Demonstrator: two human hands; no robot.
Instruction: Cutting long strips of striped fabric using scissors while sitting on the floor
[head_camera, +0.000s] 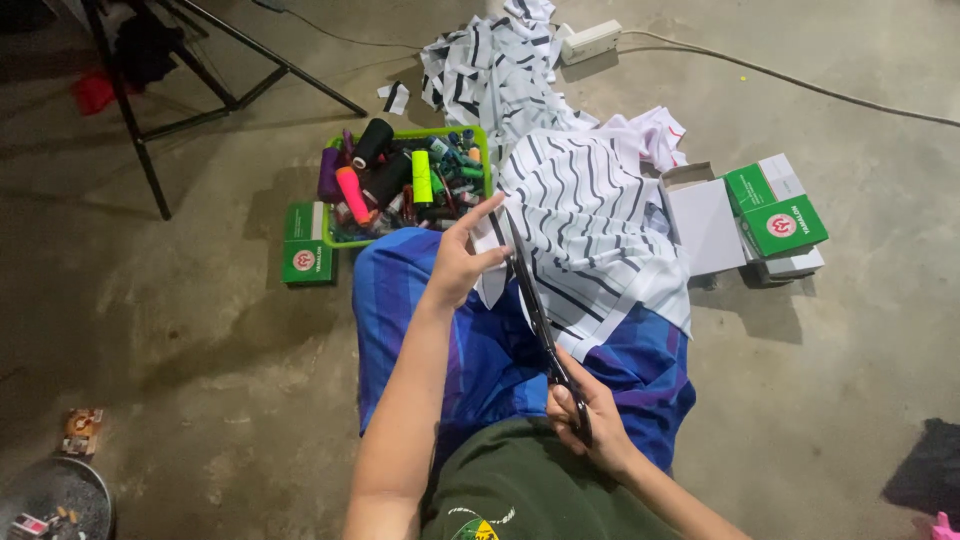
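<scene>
R hand (585, 420) is closed round the handles of long black scissors (540, 320), fingers through the loops, blades pointing up and away from it into the edge of a white cloth w/ dark stripes (600, 225). L hand (462, 262) is just left of the blades, fingers stretched out and mostly open, thumb and fingertips pinching the cloth's near edge, so it's touching the cloth right beside the blade tips. Cloth lies draped over the person's lap, which is covered by a blue and purple wrap (480, 350), and spreads up and to the right, beyond both hands. More of the same striped fabric sits in a heap (490, 65) farther out, past the L hand. Just above the L hand: green basket (483, 150) full of thread spools, black, pink, neon yellow among them. Left of the basket, a green and white box (307, 245) flat on the concrete floor (200, 330). Right of the cloth, well apart from the R hand, a stack of similar boxes (775, 215), one open. White power strip (590, 42) w/ cable at far top. Black metal stand legs (150, 130) far upper left.
</scene>
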